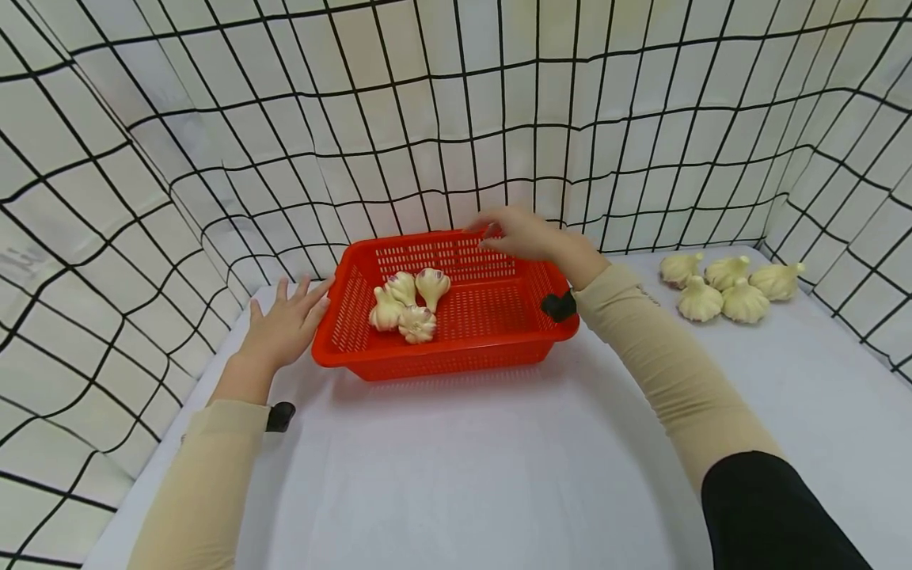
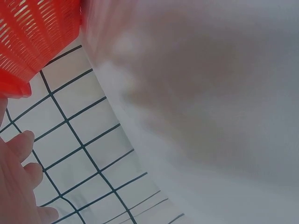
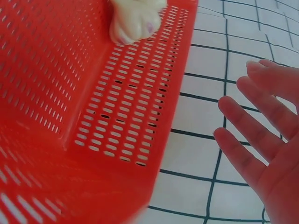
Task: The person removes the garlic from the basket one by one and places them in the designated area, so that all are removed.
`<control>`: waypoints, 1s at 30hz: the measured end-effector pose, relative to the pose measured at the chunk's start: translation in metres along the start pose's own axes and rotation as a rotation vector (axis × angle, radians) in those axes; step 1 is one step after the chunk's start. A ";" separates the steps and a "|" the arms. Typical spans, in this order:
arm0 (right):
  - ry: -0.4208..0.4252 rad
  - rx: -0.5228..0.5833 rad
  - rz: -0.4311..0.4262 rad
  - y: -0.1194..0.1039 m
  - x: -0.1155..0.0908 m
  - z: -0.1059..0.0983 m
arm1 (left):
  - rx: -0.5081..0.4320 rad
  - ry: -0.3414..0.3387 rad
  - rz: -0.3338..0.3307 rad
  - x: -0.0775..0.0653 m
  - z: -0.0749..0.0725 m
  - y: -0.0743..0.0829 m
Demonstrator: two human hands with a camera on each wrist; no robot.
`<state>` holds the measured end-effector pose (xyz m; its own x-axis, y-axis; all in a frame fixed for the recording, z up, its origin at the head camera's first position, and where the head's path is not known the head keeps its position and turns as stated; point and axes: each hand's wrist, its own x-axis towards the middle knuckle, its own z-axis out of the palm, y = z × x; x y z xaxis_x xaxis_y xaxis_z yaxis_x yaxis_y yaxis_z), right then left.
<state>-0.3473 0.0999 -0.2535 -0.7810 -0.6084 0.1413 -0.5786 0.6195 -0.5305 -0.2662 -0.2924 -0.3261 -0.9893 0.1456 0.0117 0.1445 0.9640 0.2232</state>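
A red plastic basket (image 1: 442, 356) with slotted walls stands on the white table. Several garlic bulbs (image 1: 416, 323) lie together in its left half; part of one garlic bulb (image 3: 135, 23) shows in the right wrist view. My left hand (image 1: 285, 321) is at the basket's left end, fingers spread, the thumb side by the rim. In the left wrist view the left hand (image 2: 16, 182) is partly cut off beside the basket (image 2: 37, 32). Over the far rim, right of the middle, hovers my right hand (image 1: 520, 233), fingers loosely extended and holding nothing.
Several more garlic bulbs (image 1: 727, 289) lie grouped on the table at the right, by the corner. Black wire grid panels (image 1: 456, 119) with white backing enclose the back and both sides. The white tabletop (image 1: 442, 475) extends in front of the basket.
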 end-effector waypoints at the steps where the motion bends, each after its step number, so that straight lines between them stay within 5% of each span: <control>1: -0.006 -0.020 -0.004 0.000 0.003 0.001 | 0.000 0.001 0.000 0.000 0.000 0.000; 20: -0.097 -0.133 -0.031 -0.008 0.046 0.032 | -0.002 -0.001 -0.008 0.001 0.001 -0.003; 30: -0.172 -0.089 -0.043 -0.010 0.060 0.050 | 0.002 0.011 -0.006 0.001 0.002 -0.002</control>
<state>-0.3767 0.0323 -0.2818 -0.7079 -0.7062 0.0128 -0.6349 0.6283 -0.4497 -0.2677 -0.2938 -0.3283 -0.9903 0.1377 0.0208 0.1389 0.9653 0.2213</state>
